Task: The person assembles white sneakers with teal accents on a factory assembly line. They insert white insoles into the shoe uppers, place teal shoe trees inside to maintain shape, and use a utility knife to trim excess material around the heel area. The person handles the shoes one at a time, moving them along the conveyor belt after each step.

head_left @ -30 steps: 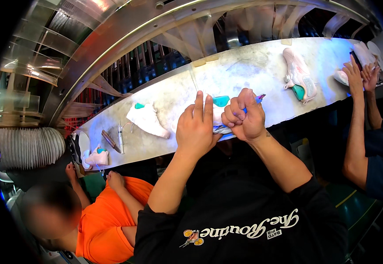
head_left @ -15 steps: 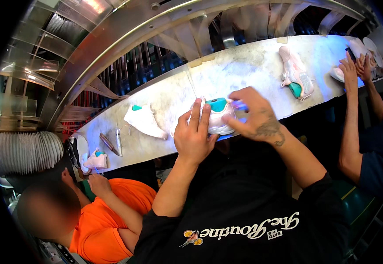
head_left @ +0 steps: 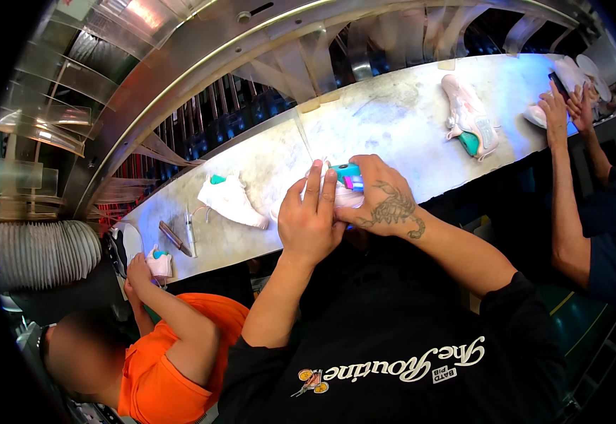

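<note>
A white and pale pink sneaker (head_left: 350,201) with a teal lining lies in front of me at the bench's near edge. Across its front part, my left hand (head_left: 309,222) is closed, with two fingers stretched over the top. My right hand (head_left: 387,201), tattooed on the back, curls over the other end with the thumb low on its side. Between that palm and the teal lining shows a small pink-and-violet object (head_left: 354,184), bright blue-white in part; its kind is unclear. The hands hide much of the sneaker.
On the pale bench (head_left: 386,113) lie a white sneaker (head_left: 231,201) to the left and a pink one (head_left: 469,116) to the right. A brush-like tool (head_left: 173,238) rests farther left. Co-workers in an orange shirt (head_left: 173,353) and a dark sleeve (head_left: 615,237) flank me.
My right hand has moved left onto the sneaker, carrying the small violet object against its opening. My left hand has stayed in place. The co-worker at left has raised an arm across the small shoe.
</note>
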Demonstrator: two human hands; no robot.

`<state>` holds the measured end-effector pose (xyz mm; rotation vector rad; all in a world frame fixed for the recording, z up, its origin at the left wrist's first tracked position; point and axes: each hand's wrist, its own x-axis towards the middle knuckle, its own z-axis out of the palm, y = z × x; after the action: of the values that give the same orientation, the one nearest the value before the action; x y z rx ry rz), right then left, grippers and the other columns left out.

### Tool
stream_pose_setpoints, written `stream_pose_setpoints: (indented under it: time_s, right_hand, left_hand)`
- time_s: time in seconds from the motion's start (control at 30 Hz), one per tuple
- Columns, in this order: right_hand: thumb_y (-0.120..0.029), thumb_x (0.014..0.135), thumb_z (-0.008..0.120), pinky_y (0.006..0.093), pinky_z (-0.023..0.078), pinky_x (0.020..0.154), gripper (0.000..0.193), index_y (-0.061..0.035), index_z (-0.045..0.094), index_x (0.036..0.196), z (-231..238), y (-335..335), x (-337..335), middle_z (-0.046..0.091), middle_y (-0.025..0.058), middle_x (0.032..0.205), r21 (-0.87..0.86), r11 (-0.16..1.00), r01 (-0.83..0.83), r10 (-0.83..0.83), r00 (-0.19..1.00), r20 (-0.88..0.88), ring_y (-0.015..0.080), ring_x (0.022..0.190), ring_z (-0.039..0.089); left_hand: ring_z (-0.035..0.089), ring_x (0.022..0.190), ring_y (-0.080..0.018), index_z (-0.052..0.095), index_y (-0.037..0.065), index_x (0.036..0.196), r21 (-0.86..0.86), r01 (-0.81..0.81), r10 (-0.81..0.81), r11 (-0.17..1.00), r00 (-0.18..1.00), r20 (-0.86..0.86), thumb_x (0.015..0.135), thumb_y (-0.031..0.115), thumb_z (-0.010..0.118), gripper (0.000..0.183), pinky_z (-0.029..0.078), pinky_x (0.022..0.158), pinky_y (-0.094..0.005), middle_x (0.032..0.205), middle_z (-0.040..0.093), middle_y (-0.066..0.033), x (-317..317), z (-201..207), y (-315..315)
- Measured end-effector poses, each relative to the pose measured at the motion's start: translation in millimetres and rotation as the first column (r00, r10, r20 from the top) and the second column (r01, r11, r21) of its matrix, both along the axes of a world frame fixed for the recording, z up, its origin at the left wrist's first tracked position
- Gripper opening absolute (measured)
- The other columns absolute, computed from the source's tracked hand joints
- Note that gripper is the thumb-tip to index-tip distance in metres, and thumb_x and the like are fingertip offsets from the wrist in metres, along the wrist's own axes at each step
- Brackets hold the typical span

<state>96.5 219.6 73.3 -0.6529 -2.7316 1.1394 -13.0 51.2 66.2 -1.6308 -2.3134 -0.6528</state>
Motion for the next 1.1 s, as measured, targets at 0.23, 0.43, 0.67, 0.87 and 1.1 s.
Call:
stream_pose_setpoints:
  time_s: [0.23,0.43,0.67,0.87,1.1]
  right_hand:
    - [-0.048,0.104,0.078,0.0390,0.056,0.070,0.043,-0.0066,0.065,0.110,13.3,60.7,6.4,0.067,0.0108,0.092,-0.523,0.851,-0.033,-0.167,0.929,-0.330,0.0235,0.073,0.065]
    - [-0.055,0.115,0.058,0.0320,0.038,0.050,0.046,-0.0157,0.050,0.093,21.9,36.1,-13.5,0.045,0.0004,0.070,-0.959,0.119,-0.256,-0.468,0.838,-0.282,0.0124,0.051,0.041]
    - [-0.045,0.116,0.062,0.0326,0.040,0.048,0.043,-0.0140,0.051,0.089,15.0,45.6,-17.2,0.044,-0.0004,0.063,-0.914,0.390,-0.109,-0.142,0.974,-0.177,0.0128,0.048,0.042]
    - [-0.050,0.117,0.057,0.0315,0.036,0.045,0.045,-0.0174,0.047,0.087,-19.2,97.2,16.2,0.043,-0.0024,0.065,-0.954,0.045,-0.296,-0.452,0.846,-0.283,0.0112,0.046,0.037]
    - [-0.051,0.119,0.051,0.0329,0.036,0.047,0.045,-0.0175,0.044,0.090,-25.4,61.9,1.5,0.045,0.0011,0.069,-0.889,0.004,-0.459,-0.369,0.825,-0.427,0.0114,0.047,0.035]
  left_hand:
    - [0.067,0.121,-0.0398,0.064,0.009,0.153,-0.085,0.067,-0.066,0.994,0.998,0.016,0.054,0.018,0.100,0.105,0.057,0.103,-0.0525,0.161,0.058,-0.0206,-1.6,11.7,-11.3]
    - [0.062,0.131,-0.0456,0.066,0.004,0.144,-0.116,-0.043,0.040,0.992,0.999,-0.026,0.057,0.026,0.102,0.097,0.048,0.112,-0.0615,0.161,0.054,-0.0282,23.1,23.1,9.2]
    - [0.066,0.123,-0.0480,0.064,0.004,0.144,0.125,-0.033,0.048,0.992,0.992,-0.117,0.067,0.045,0.100,0.094,0.052,0.102,-0.0576,0.155,0.059,-0.0292,22.0,-12.2,6.7]
    - [0.066,0.121,-0.0487,0.065,0.005,0.140,0.187,-0.035,0.065,0.982,0.986,-0.156,0.079,0.052,0.092,0.081,0.053,0.099,-0.0580,0.154,0.061,-0.0290,21.0,-15.9,13.5]
    - [0.065,0.124,-0.0490,0.065,0.004,0.141,0.097,-0.021,0.031,0.995,0.994,-0.101,0.077,0.049,0.093,0.084,0.052,0.101,-0.0581,0.153,0.061,-0.0296,19.9,-9.9,12.7]
